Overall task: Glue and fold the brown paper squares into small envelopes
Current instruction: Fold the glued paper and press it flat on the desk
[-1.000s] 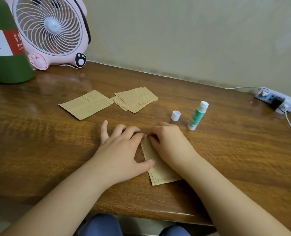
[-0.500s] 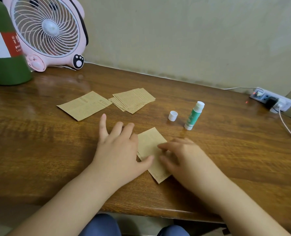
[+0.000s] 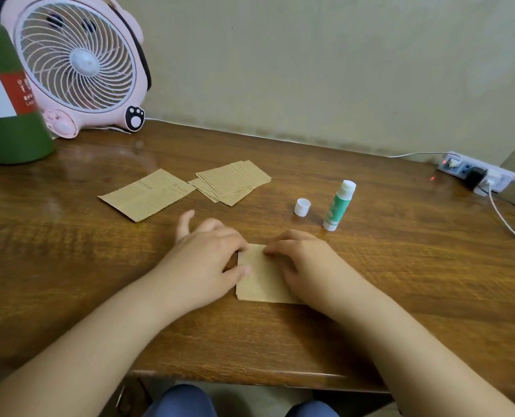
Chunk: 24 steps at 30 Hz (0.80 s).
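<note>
The brown paper piece (image 3: 260, 276) lies flat on the wooden table (image 3: 69, 266) near its front edge, roughly midway along it, directly before the person; both hands bear on it from either side. The left hand (image 3: 203, 263) rests on the piece's left margin, fingers bent, thumb tip laid on the paper; the right hand (image 3: 303, 260) covers the right margin, fingertips pressed down at the far corner; whether either hand pinches an edge or merely presses cannot be told. In my judgement the two-sided hold serves to flatten a glued fold and keep the piece from sliding.

The glue stick (image 3: 339, 206) stands upright and uncapped towards the right end of the table, beyond the right hand; its cap (image 3: 302, 207) sits just beside it on the left, apart; presumably left open for the next sheet.

A stack of paper squares (image 3: 232, 182) lies further back, near the middle of the table; a single printed sheet (image 3: 146, 194) lies just beside it on the left, corners about touching; likely stock awaiting work.

Containers: a green bottle (image 3: 6, 94) at the far left corner; contents not visible. A pink fan (image 3: 81, 61) stands next to it; a power strip (image 3: 476, 176) occupies the far right corner.
</note>
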### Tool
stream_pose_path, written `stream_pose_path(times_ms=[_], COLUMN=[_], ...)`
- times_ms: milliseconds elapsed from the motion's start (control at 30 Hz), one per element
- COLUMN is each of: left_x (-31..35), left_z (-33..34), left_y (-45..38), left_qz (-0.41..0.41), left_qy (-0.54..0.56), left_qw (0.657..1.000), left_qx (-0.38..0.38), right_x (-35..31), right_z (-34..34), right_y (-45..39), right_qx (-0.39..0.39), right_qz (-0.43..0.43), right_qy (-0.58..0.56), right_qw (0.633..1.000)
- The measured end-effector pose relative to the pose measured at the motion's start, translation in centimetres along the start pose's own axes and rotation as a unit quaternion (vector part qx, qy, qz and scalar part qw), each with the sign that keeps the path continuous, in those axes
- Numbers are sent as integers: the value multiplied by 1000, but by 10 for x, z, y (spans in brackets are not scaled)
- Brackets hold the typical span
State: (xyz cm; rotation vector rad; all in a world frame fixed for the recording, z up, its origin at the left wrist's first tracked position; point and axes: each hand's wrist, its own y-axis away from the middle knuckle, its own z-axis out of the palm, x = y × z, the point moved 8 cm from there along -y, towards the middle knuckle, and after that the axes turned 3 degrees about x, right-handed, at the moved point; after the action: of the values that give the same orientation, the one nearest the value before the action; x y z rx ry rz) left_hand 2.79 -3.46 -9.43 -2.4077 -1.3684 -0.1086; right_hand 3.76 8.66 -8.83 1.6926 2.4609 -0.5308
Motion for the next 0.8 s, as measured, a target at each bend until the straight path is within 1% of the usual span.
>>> stream_pose_path(times_ms=[67, 167, 333, 433, 500, 633, 667, 733, 800], left_x=[-10, -10, -11, -9, -7, -4, -5, -6, -5], left_z=[8, 7, 12, 10, 9, 8, 8, 5, 4], left_y=[0, 5, 7, 7, 6, 9, 10, 11, 12], left_qz=[-21, -18, -28, -22, -19, -2, -4, -13, -9], left_qy=[1, -10, -19, -5, -10, -19, -19, -18, -22], left_qw=[1000, 1000, 999, 1000, 999, 998, 998, 998, 997], left_qx=[-16, 19, -1, 18, 36, 61, 59, 61, 71], right_x=[-13, -24, 17, 29, 21, -20, -24, -17, 5], right_z=[9, 15, -8, -16, -11, 14, 16, 12, 1], right_y=[-4, -4, 15, 23, 18, -4, -6, -3, 6], right_qx=[0, 16, 48, 52, 52, 21, 20, 30, 48], right_qz=[-1, 5, 79, 105, 94, 9, -1, 9, 40], right_qy=[-11, -29, 8, 30, 30, -24, -32, -31, -2], right_qw=[1000, 999, 996, 993, 994, 999, 999, 999, 998])
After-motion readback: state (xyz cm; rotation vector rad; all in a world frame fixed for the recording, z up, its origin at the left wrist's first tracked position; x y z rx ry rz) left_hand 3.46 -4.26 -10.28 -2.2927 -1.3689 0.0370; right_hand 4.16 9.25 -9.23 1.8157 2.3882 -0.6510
